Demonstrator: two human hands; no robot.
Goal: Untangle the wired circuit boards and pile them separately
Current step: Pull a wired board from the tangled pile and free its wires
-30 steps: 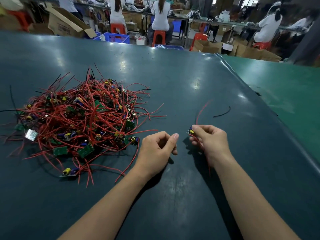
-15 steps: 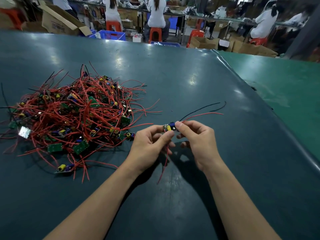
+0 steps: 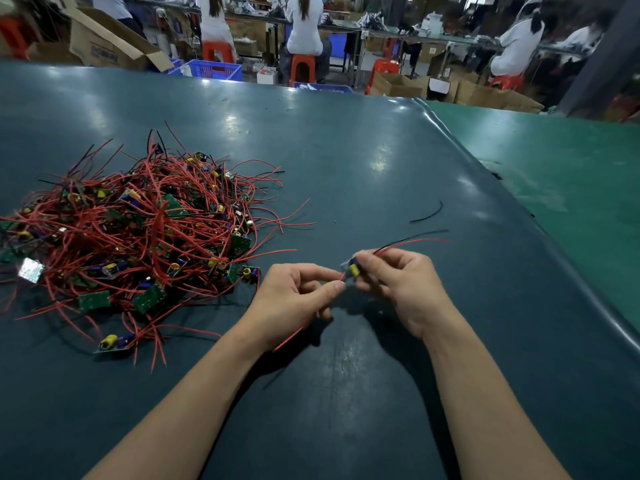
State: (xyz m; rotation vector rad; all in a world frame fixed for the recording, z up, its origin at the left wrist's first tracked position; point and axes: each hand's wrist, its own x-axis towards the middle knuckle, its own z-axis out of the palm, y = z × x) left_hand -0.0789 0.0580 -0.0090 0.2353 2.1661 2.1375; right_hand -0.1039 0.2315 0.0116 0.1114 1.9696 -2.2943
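Behind, dark green table (image 3: 346,150) meets stools (image 3: 303,67), cartons (image 3: 104,46).

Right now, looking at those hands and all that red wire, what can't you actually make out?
Head view only:
- The small circuit board between the hands: blurred and mostly covered by the right hand; its parts are unreadable.
- The left hand: its curled fingers hide how it holds the red wire.
- The tangled pile: the left picture edge cuts it off; boards underneath are buried, so no count.
- No separate sorted pile shows.
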